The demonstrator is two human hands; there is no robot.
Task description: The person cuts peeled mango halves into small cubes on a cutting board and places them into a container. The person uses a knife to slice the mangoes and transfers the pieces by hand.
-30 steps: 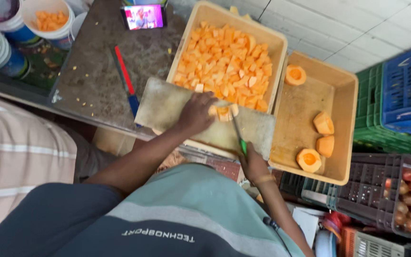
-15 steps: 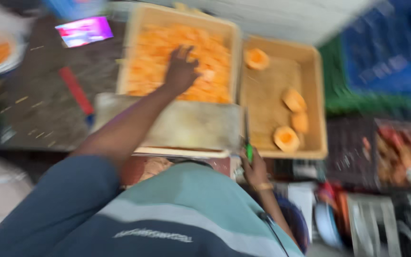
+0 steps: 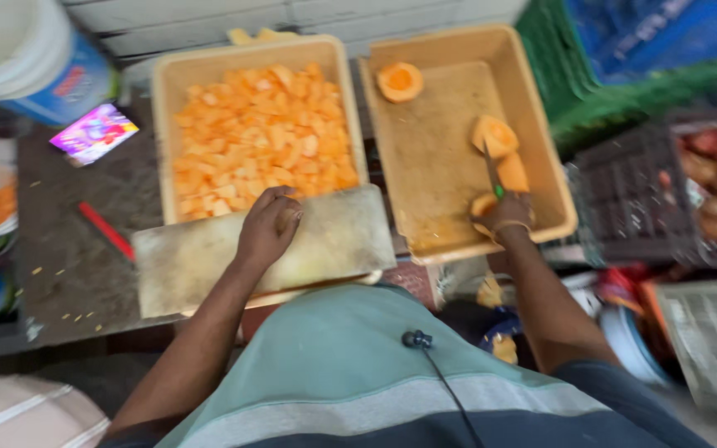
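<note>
Right tub [image 3: 541, 116]: knife [image 3: 491, 166] blurred, fruit [image 3: 483, 206] half-hidden.

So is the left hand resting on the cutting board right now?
Touching. The head view shows the left hand lying flat on the cutting board, at its far edge beside the tray of orange cubes, with no gap.

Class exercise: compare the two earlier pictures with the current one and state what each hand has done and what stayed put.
The right hand, keeping its green-handled knife, moved from the wooden cutting board into the right tan tray, among the orange melon pieces. The left hand drew back from the tray of orange cubes onto the board, now bare. Trays, board and cubes stayed put.
</note>
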